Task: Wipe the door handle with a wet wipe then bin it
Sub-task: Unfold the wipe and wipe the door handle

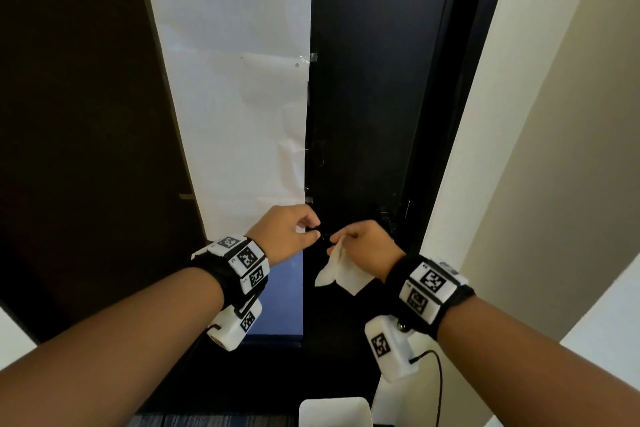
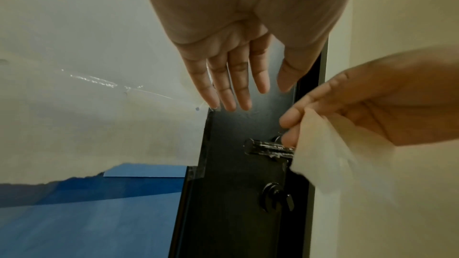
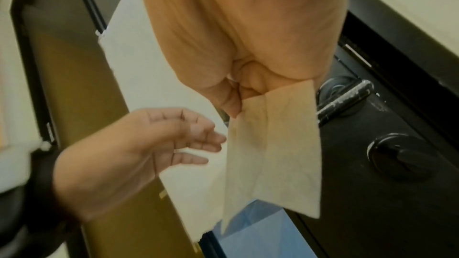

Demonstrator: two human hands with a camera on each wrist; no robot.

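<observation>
A black lever door handle (image 2: 269, 148) with pale smears sits on the black door (image 1: 363, 97); it also shows in the right wrist view as the handle (image 3: 345, 99). My right hand (image 1: 360, 241) pinches a white wet wipe (image 1: 343, 272) by its top edge, just in front of the handle's free end. The wipe (image 3: 273, 154) hangs down unfolded and covers part of the lever. My left hand (image 2: 236, 89) hovers a little left of the handle with fingers straight and relaxed, holding nothing. In the head view the handle is hidden between the two hands.
A round black lock knob (image 2: 275, 197) sits below the handle. White paper (image 1: 235, 80) covers the door's glass panel on the left. A cream wall (image 1: 536, 149) runs along the right. A white bin (image 1: 334, 411) stands on the floor below my right arm.
</observation>
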